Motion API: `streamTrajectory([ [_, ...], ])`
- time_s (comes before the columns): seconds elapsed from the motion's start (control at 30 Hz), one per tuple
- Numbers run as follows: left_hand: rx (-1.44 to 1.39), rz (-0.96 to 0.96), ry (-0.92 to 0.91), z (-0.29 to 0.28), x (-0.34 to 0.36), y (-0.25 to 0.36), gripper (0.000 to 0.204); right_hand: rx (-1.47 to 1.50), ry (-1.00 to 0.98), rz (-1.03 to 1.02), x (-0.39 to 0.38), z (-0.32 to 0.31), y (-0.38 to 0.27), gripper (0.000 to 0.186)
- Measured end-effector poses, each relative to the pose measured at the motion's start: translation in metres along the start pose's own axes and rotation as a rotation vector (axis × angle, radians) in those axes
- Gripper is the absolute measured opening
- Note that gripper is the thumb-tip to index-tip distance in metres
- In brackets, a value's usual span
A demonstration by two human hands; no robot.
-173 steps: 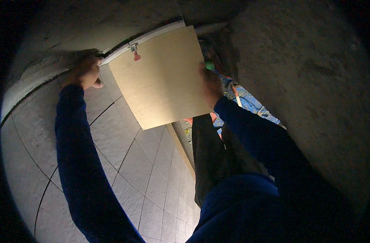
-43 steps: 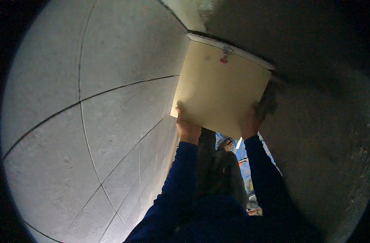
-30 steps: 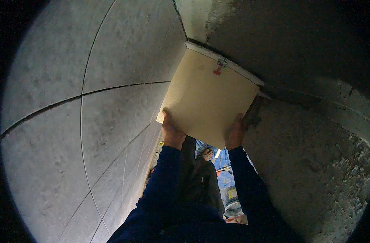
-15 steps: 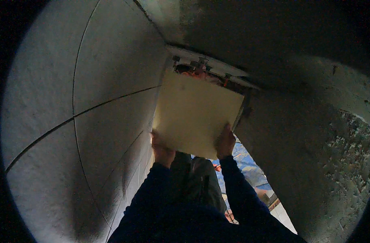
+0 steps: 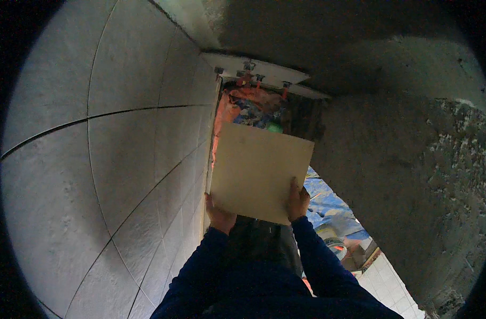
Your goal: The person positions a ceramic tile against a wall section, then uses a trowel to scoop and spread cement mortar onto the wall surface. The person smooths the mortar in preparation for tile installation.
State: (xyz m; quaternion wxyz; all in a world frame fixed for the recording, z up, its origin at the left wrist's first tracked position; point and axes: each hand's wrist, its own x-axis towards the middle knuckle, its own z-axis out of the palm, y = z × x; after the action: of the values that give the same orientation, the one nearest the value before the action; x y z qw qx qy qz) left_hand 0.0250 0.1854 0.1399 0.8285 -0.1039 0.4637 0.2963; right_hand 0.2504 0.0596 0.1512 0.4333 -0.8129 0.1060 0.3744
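Note:
A square beige panel (image 5: 259, 170) is held out in front of me by both hands. My left hand (image 5: 219, 217) grips its lower left corner, and my right hand (image 5: 298, 199) grips its right edge near the bottom. Beyond the panel, a pale strip (image 5: 275, 74) along the top of the opening carries several metal pieces, some with red parts (image 5: 244, 80). The panel's top edge is apart from that strip. Between them show orange-red crumpled material (image 5: 231, 106) and a small green object (image 5: 275, 128).
A grey tiled surface (image 5: 123, 154) rises on my left, and rough plastered wall (image 5: 402, 175) is on my right and overhead. Down to the lower right lie blue sheeting (image 5: 325, 202), a bucket (image 5: 334, 247) and pale floor tiles (image 5: 386, 282). My dark-clad legs show below the panel.
The panel and both hands have come down toward me, away from the top strip, uncovering the metal pieces and the orange-red material behind it.

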Motion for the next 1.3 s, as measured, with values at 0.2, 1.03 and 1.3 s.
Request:
streamTrajectory([
  [0.2, 0.1, 0.101, -0.114, 0.052, 0.032, 0.023, 0.049, 0.088, -0.031, -0.19, 0.04, 0.036, -0.047, 0.065],
  [1.03, 0.04, 0.16, -0.2, 0.104, 0.075, 0.065, 0.059, -0.476, -0.02, -0.671, 0.11, 0.069, -0.044, 0.056],
  [1.3, -0.044, 0.044, -0.241, 0.1, 0.071, 0.064, 0.054, 0.133, 0.02, -0.247, 0.077, 0.075, -0.09, 0.061],
])
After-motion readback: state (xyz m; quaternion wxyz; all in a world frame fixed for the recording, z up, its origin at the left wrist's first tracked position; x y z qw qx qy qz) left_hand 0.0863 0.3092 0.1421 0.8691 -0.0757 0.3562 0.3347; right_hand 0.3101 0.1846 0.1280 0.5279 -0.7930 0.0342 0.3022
